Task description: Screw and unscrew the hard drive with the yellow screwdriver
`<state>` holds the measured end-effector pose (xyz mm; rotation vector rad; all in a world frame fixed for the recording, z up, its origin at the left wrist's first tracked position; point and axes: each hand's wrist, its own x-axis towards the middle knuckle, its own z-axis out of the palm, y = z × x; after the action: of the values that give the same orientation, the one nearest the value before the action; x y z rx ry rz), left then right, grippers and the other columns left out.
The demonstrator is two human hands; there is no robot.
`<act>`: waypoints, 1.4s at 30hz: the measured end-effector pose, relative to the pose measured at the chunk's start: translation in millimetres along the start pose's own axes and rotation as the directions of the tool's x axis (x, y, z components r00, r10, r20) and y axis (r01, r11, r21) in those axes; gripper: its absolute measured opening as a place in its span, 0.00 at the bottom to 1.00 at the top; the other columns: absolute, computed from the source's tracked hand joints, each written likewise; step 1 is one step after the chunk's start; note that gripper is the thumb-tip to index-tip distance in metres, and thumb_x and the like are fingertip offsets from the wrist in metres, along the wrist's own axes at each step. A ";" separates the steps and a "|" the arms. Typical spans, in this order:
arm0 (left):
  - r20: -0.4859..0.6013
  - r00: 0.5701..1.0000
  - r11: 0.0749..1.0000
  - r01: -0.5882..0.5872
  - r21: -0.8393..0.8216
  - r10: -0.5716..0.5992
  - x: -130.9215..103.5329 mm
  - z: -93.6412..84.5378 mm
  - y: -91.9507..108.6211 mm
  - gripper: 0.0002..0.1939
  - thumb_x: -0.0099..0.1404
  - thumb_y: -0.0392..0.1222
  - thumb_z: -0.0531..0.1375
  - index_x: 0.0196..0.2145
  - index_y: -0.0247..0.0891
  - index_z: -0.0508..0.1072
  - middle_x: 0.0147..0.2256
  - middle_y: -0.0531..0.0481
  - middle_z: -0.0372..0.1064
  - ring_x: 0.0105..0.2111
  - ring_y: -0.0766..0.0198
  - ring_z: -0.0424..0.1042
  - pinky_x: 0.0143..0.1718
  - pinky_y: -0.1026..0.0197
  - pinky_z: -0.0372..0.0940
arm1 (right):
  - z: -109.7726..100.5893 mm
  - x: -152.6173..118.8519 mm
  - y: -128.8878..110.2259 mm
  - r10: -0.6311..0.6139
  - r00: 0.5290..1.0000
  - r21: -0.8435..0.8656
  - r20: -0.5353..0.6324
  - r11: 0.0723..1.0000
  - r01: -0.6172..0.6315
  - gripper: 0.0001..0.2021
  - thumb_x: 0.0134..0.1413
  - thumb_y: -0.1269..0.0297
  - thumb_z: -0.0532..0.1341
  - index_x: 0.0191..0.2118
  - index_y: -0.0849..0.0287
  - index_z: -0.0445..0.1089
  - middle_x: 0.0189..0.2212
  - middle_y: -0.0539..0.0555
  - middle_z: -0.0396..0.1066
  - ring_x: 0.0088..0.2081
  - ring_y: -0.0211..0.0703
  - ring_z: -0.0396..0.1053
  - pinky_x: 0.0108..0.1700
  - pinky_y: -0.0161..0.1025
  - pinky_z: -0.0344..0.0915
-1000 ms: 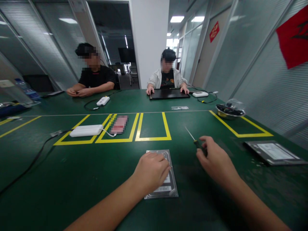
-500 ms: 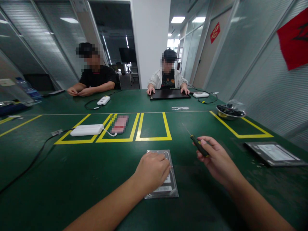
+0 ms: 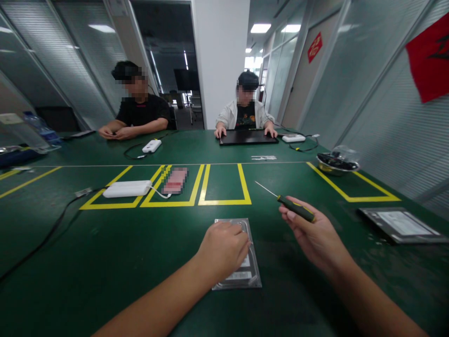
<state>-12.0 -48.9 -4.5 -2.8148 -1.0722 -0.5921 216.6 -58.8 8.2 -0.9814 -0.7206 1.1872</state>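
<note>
A silver hard drive (image 3: 253, 262) lies flat on the green table in front of me. My left hand (image 3: 224, 243) is over its upper part, fingers curled and pressed together; their tips, and whatever they may pinch, are hidden. To the right, my right hand (image 3: 315, 229) holds a screwdriver (image 3: 296, 208) by its dark green and yellow handle. The thin metal shaft points up and to the left, its tip in the air, apart from the drive.
A second hard drive (image 3: 403, 224) lies at the right, small bits beside it. Beyond stands a metal bowl (image 3: 336, 167) of dark items. A white power bank (image 3: 128, 188) is cabled to a phone (image 3: 175, 180). Two people sit opposite, one holding a black flat panel (image 3: 248, 137).
In my right hand the screwdriver has tilted flatter, its tip swinging to the left. My left hand remains over the hard drive.
</note>
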 end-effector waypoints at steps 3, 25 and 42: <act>-0.002 1.000 1.000 0.002 -0.007 -0.002 0.3 -0.9 0.8 0.10 0.67 0.41 0.57 0.30 0.38 0.75 0.30 0.49 0.73 0.31 0.59 0.71 0.36 0.56 0.65 | -0.6 -0.8 -1.6 -0.046 0.999 -0.050 -0.017 0.998 0.045 0.24 0.38 0.65 0.76 0.46 0.58 0.75 0.35 0.53 0.76 0.35 0.38 0.74 0.38 0.33 0.72; 0.003 1.000 1.000 -0.001 -0.004 0.001 -0.2 -1.6 1.8 0.11 0.68 0.40 0.56 0.30 0.38 0.75 0.30 0.49 0.73 0.31 0.58 0.72 0.35 0.54 0.66 | 6.9 -22.6 -7.5 -0.460 0.888 -0.401 -0.014 0.816 0.417 0.25 0.50 0.61 0.70 0.53 0.54 0.65 0.35 0.53 0.76 0.35 0.43 0.74 0.35 0.38 0.73; 0.005 1.000 1.000 0.001 -0.011 -0.001 0.9 -1.1 1.7 0.09 0.67 0.40 0.57 0.31 0.38 0.75 0.31 0.50 0.73 0.32 0.57 0.72 0.36 0.54 0.66 | -1.0 -33.9 8.7 -0.553 0.801 -0.542 0.227 0.612 0.576 0.28 0.58 0.66 0.65 0.62 0.44 0.59 0.43 0.51 0.77 0.44 0.47 0.76 0.50 0.52 0.73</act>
<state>-10.7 -49.8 -3.1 -2.8268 -1.0745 -0.5933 205.5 -91.2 1.1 -1.1113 -1.3721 0.3984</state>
